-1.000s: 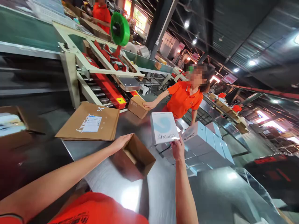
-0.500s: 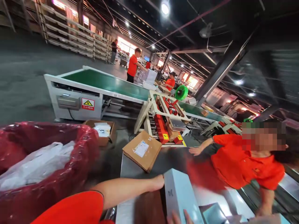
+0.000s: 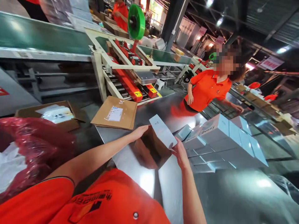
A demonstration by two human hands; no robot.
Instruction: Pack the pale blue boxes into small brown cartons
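From here, my right hand (image 3: 181, 153) clamps the white box (image 3: 162, 131), long edge slanting along the carton's (image 3: 143, 151) far rim; my left hand (image 3: 140, 132) grips the carton's left corner.

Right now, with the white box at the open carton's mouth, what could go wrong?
The white box is tilted at the mouth of the brown carton, so a corner might snag on the rim and crease.

The left hand is at the rim, close to the white box, so its fingers could get pinched.

The right hand works close beside the stacked white boxes and might bump one.
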